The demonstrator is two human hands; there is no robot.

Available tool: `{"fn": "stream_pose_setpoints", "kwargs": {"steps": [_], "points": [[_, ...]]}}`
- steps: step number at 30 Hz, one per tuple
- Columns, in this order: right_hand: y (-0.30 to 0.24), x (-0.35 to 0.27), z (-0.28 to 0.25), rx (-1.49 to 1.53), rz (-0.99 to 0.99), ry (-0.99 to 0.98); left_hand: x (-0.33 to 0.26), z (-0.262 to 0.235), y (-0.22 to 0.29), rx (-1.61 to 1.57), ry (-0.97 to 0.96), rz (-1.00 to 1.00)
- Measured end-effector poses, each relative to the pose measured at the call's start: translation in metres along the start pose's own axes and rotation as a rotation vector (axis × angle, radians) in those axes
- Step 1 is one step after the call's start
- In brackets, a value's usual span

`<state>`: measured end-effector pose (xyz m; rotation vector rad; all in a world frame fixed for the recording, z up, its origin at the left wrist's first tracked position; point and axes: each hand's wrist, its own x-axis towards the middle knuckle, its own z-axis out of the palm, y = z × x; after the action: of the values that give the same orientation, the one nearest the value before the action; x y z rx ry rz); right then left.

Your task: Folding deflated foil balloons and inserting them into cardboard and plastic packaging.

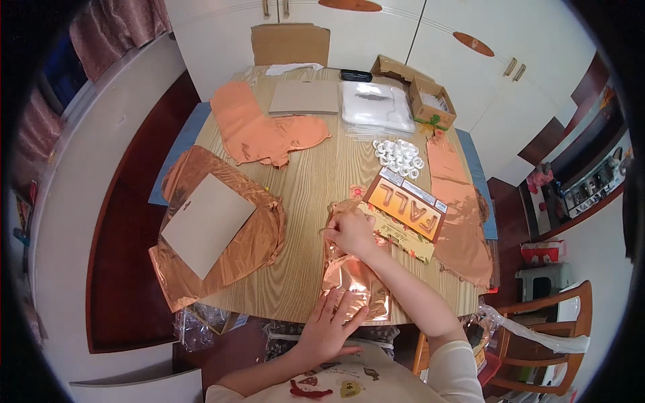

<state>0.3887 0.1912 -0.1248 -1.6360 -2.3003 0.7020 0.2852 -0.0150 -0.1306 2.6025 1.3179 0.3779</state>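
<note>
A shiny copper foil balloon, flat and folded, lies at the table's near edge in front of me. My left hand rests on its lower part, open, with the fingers spread. Higher up, my right hand is closed on the foil's upper part, a bit of copper showing beside the fingers; the fingertips are partly hidden. Just right of that hand lies a printed orange and yellow card picturing balloon letters. A small pile of white rings sits beyond the card.
More flat copper balloons lie at the left, far left and right. A grey-brown card rests on the left one. Farther back are a cardboard sheet, clear plastic sleeves, and an open carton. A wooden chair stands right.
</note>
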Motion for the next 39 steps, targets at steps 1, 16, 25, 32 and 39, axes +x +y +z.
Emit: {"fn": "stream_pose_setpoints", "kwargs": {"steps": [1, 16, 25, 32, 39], "points": [[-0.001, -0.001, -0.001, -0.034, -0.018, -0.004, 0.001, 0.000, 0.000, -0.004, -0.011, -0.003], [0.017, -0.050, 0.015, -0.202, -0.324, 0.280, 0.000, 0.003, -0.001, 0.029, -0.026, 0.011], [0.011, 0.004, 0.005, -0.144, -0.089, 0.213, -0.002, 0.006, -0.002, 0.015, -0.012, -0.009], [0.031, 0.025, -0.003, -0.224, -0.185, 0.458, 0.001, 0.004, 0.000, 0.014, -0.029, 0.004], [0.086, -0.037, -0.081, -0.263, -0.215, 0.202, 0.001, 0.000, 0.002, 0.041, -0.001, -0.002]]}}
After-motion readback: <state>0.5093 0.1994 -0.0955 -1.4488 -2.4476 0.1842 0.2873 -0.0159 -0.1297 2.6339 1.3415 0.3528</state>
